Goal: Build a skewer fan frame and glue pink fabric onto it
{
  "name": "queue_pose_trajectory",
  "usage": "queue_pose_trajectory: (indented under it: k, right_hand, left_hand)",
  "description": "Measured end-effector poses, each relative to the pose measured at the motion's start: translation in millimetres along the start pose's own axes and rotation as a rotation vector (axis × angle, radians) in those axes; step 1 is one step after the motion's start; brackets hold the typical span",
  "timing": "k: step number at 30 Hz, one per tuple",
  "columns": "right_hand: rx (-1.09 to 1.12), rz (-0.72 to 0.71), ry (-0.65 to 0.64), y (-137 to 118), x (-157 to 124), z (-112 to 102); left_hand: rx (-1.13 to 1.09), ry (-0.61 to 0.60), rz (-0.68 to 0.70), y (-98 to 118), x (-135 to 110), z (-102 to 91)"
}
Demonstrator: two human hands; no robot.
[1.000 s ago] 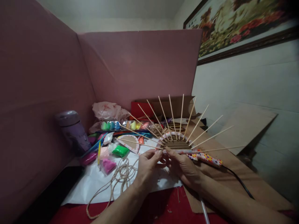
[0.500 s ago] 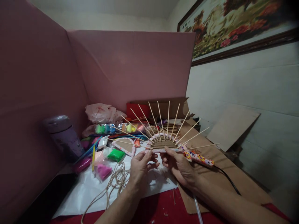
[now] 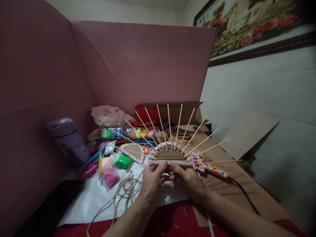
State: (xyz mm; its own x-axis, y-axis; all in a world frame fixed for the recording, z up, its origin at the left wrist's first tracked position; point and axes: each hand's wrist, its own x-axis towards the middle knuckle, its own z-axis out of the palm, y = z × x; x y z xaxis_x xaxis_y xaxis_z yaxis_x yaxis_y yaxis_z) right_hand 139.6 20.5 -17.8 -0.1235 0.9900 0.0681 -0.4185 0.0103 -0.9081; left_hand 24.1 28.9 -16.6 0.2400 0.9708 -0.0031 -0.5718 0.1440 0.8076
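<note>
Both my hands grip a half-round cardboard piece (image 3: 170, 154) by its straight front edge, which has a pale patterned trim. Several thin wooden sticks (image 3: 182, 126) fan out from its curved side. My left hand (image 3: 153, 179) pinches the edge left of its middle, thumb on top. Close beside it, my right hand (image 3: 190, 179) pinches the same edge, with its fingers curled underneath. A second half-round cardboard piece (image 3: 134, 152) with similar trim lies behind to the left. To the right of my hands is a glue gun with a flowered covering (image 3: 212, 168).
A coil of twine (image 3: 128, 186) lies on white paper (image 3: 86, 207) at left. Clay packets, including a green one (image 3: 123, 162), sit behind it. A purple bottle (image 3: 67, 141) stands far left. A cardboard sheet (image 3: 237, 191) spreads at right, with a clear glue stick (image 3: 209, 220) near the front.
My hands have moved closer together along the straight edge. The half-round piece now tips more toward me, and its sticks appear longer and more spread. The camera view has shifted slightly.
</note>
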Motion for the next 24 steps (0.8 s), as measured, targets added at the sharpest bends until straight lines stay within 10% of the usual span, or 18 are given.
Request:
queue_pose_trajectory:
  k: [15,24]
  right_hand:
    - [-1.233,-0.37,-0.074,-41.8,-23.4,-43.5]
    - [-1.828,-0.145,0.127,-52.3,-28.1,-102.7]
  left_hand:
    - [-0.029,0.076,0.167,28.2,4.1,-1.7]
    - [-0.087,0.087,0.184,25.5,7.4,-7.1]
